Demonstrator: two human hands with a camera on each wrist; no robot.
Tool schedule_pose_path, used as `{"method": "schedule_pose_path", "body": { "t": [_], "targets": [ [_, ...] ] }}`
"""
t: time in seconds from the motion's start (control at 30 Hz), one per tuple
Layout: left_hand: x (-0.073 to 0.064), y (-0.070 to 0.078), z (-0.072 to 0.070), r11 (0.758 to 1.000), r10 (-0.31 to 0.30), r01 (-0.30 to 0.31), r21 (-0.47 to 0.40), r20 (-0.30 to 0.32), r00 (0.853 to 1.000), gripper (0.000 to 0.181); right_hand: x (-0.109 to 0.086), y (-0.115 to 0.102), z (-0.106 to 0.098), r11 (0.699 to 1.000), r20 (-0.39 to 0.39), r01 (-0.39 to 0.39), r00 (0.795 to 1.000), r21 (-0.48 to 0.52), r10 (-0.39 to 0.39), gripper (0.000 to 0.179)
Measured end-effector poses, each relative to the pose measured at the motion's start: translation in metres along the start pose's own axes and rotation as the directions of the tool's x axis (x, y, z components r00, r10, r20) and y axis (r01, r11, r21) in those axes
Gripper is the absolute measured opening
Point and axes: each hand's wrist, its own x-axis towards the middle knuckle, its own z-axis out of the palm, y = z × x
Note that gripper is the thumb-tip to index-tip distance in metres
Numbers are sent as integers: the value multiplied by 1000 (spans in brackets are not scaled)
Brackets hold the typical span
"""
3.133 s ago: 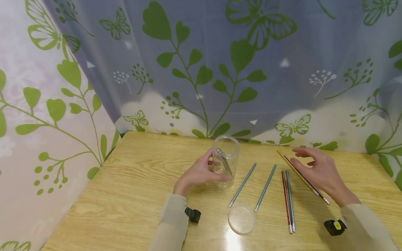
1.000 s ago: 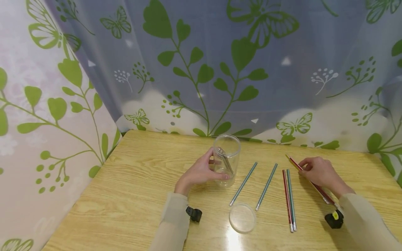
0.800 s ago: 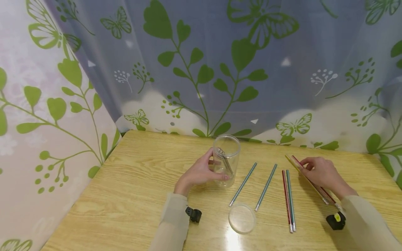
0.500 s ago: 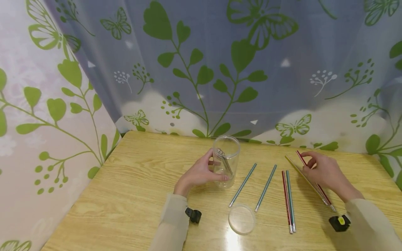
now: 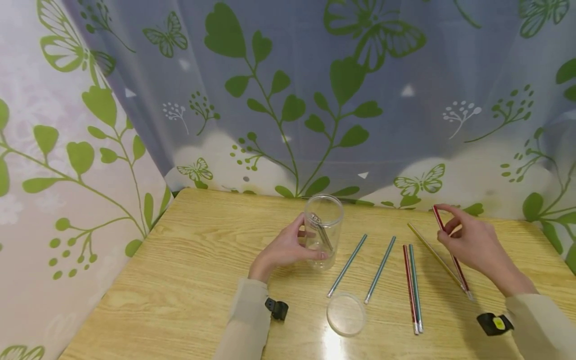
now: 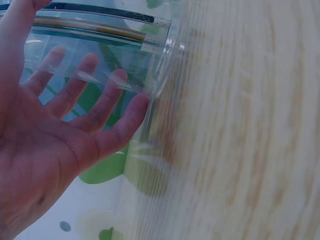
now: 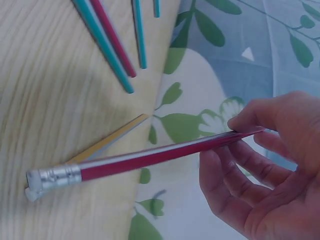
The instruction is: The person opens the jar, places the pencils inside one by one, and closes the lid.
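My left hand [image 5: 288,245] grips a clear plastic jar [image 5: 332,231] that stands upright and without a lid at the table's middle. Several pencils [image 6: 90,26] lean inside it, their eraser ends at the bottom in the left wrist view. At the right, my right hand [image 5: 477,245] pinches a red pencil [image 7: 145,159] between thumb and fingers near its far end. Its eraser end points back toward me. A yellow pencil [image 5: 434,254] lies slantwise just left of the red one; in the right wrist view their eraser ends overlap.
Two blue pencils [image 5: 380,270] lie apart to the jar's right. Further right, a red pencil [image 5: 410,285] and a green pencil [image 5: 416,285] lie side by side. A round clear lid [image 5: 346,314] rests in front of the jar. A patterned curtain [image 5: 396,115] hangs behind the table's back edge.
My right hand has drawn the red pencil away from the yellow one, rightward, and raised its far end. The yellow pencil is left on the table. My left hand and the jar stay put.
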Motion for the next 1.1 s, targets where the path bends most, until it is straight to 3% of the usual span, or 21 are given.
{"method": "schedule_pose_path", "body": {
  "t": [0.27,0.53,0.9,1.1],
  "targets": [
    [-1,1,0,1000,-4,4,-2,-1,1000,82,-2,-11,-7,999,-92,49,995,12,-47,64],
    [0,-1,0,1000,-6,6,-10,0,1000,81,-5,-25,-16,996,-164,82,984,34,-75,57],
    [0,0,0,1000,-15,15,1,-7,1000,83,-6,-46,-25,990,-297,77,954,116,-39,46],
    [0,0,0,1000,-3,3,-6,0,1000,83,-5,-57,-29,973,-378,99,926,206,-15,46]
  ]
}}
